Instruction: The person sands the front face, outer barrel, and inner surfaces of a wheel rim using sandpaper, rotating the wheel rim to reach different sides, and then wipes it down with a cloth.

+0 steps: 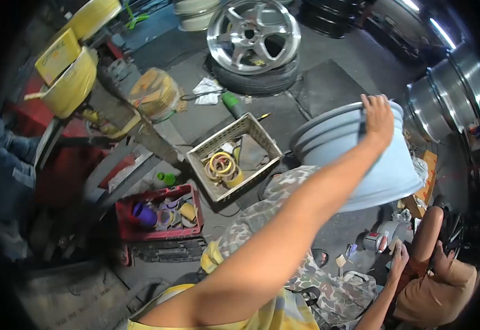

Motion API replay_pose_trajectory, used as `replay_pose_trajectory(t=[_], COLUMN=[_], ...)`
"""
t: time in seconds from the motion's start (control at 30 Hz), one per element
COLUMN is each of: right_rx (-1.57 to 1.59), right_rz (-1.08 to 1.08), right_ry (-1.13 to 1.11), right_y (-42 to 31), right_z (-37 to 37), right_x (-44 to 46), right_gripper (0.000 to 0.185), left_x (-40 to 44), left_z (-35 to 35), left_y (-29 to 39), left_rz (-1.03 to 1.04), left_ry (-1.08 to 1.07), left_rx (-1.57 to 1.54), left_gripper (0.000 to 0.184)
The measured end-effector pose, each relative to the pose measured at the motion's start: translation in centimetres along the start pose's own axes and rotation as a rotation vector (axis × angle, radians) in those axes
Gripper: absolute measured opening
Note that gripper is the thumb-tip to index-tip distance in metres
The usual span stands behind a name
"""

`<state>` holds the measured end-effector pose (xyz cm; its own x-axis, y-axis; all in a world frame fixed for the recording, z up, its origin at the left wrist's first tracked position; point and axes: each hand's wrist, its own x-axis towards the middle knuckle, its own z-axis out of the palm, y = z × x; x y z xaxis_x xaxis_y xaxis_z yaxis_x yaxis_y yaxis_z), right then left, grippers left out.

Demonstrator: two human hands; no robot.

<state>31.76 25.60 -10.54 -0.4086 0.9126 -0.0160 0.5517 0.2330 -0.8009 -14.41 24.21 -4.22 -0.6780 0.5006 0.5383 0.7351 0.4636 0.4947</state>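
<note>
My left hand (380, 118) reaches across and grips the upper edge of a pale grey-blue wheel rim (386, 165), fingers hooked over its lip. The rim lies tilted beside my knees in camouflage trousers (276, 206). Lower right, my right hand (398, 261) is closed on a small tan pad (395, 246), whose exact kind I cannot make out. Just left of that hand is a can-like item with a red and white label (375, 242), and a grey round object (392, 230) is behind it.
A cream crate (196, 170) holds tape rolls; a red crate (160, 234) holds more tape and a purple cup. A polished wheel (254, 36) sits on a tyre (256, 82). Metal rims (452, 91) stand at right, near another person in brown clothing (438, 291).
</note>
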Motion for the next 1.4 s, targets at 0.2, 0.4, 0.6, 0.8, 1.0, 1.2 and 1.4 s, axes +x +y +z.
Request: replay_pose_trajectory(t=[0.2, 0.4, 0.6, 0.8, 1.0, 1.2, 1.4], right_rx=[-0.088, -0.223, -0.010, 0.180, 0.211, 0.327, 0.498], right_rz=[-0.080, -0.205, -0.132, -0.057, -0.084, -0.156, -0.039], right_ry=[0.070, 0.215, 0.406, 0.549, 0.511, 0.703, 0.818], right_y=[-2.9, -2.9, -3.6, -2.1, -2.6, -2.9, -1.4], right_z=[-2.6, 0.7, -1.8, -5.4, -5.5, -5.8, -7.0], right_x=[1.0, -0.3, -3.0, -4.2, -3.3, -3.5, -5.0], right_gripper=[0.028, 0.019, 0.015, 0.014, 0.012, 0.009, 0.010], left_x=[1.6, 2.5, 3.6, 3.8, 0.3, -3.6, -6.7], left_z=[-3.2, -3.7, -2.0, 0.6, -1.9, -4.2, -8.0], left_y=[-5.5, -4.8, -0.4, 4.1, 10.0, 13.2, 12.7], left_rz=[0.079, 0.165, 0.170, 0.247, 0.358, 0.573, 0.791], left_ry=[-0.109, -0.198, -0.242, -0.203, -0.186, -0.174, -0.265], left_rx=[-0.237, -0.180, -0.025, 0.081, 0.082, 0.010, -0.272], left_gripper=[0.042, 0.044, 0.050, 0.053, 0.053, 0.044, 0.039])
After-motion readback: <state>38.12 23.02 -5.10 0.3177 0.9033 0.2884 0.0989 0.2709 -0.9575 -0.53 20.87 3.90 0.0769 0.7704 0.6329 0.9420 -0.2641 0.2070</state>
